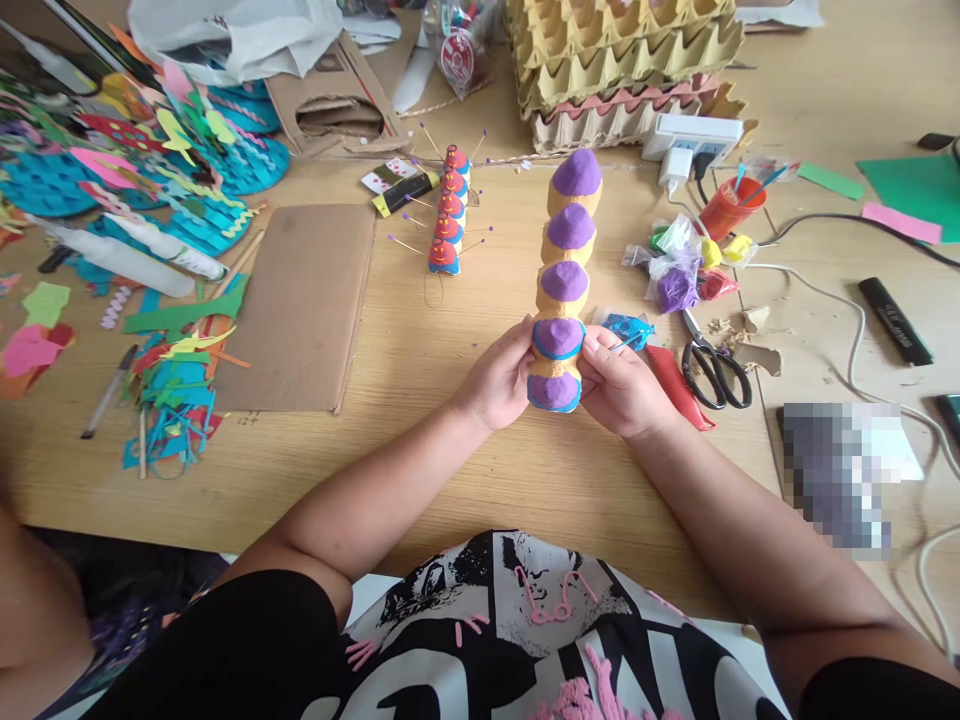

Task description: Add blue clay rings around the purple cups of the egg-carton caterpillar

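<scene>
Upright over the table I hold an egg carton strip [564, 285], its row of yellowish cups topped with purple clay. Blue clay edges the two cups closest to me. My left hand [501, 375] is closed on the strip's left side near its lower end. On the opposite side, my right hand [622, 378] grips it with thumb and fingers. A packet of blue clay [628, 330] lies just beyond the right hand. Farther off stands a caterpillar-like egg carton strip [450, 215] in red and blue, with several thin sticks poking out.
Scissors [716, 372] and a red packet [677, 388] lie right of my hand. Clay bags [679, 280], an orange cup [731, 208] and a power strip [694, 135] sit behind. Egg trays [622, 75] are stacked at the back. Cardboard [300, 300] and paper scraps [180, 400] lie left.
</scene>
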A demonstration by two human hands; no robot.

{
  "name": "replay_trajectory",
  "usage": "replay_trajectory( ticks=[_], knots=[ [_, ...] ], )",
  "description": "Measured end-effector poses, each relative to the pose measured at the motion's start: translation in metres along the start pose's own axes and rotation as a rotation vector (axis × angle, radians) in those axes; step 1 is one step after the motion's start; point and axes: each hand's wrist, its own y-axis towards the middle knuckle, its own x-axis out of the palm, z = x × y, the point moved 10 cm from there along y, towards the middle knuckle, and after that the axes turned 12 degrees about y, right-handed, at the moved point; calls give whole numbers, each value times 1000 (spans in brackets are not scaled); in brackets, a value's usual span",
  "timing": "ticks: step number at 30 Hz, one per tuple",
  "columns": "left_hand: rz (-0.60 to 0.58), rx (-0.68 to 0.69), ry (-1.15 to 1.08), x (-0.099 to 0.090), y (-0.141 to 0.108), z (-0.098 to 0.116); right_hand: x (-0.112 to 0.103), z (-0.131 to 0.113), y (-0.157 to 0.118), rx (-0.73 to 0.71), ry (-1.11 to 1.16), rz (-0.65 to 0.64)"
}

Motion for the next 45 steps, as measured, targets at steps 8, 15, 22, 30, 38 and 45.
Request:
replay_trajectory(
  ticks=[8,15,22,30,38,45],
  knots=[
    [9,1,27,-1,-3,0,-4,2,0,20,-2,-10],
    [12,31,58,-3,-4,3,1,0,-1,28,29,-42],
    [7,13,51,-7,-2,-4,-4,0,0,1,37,17],
    [4,-64,-63,2,-3,-1,-4,-3,3,-13,-76,-29],
    [19,-171,-135,6,-7,-5,-9,-20,0,-179,-296,44],
    [30,-186,-111,9,-8,-4,-11,-21,-3,-206,-297,62]
  ],
)
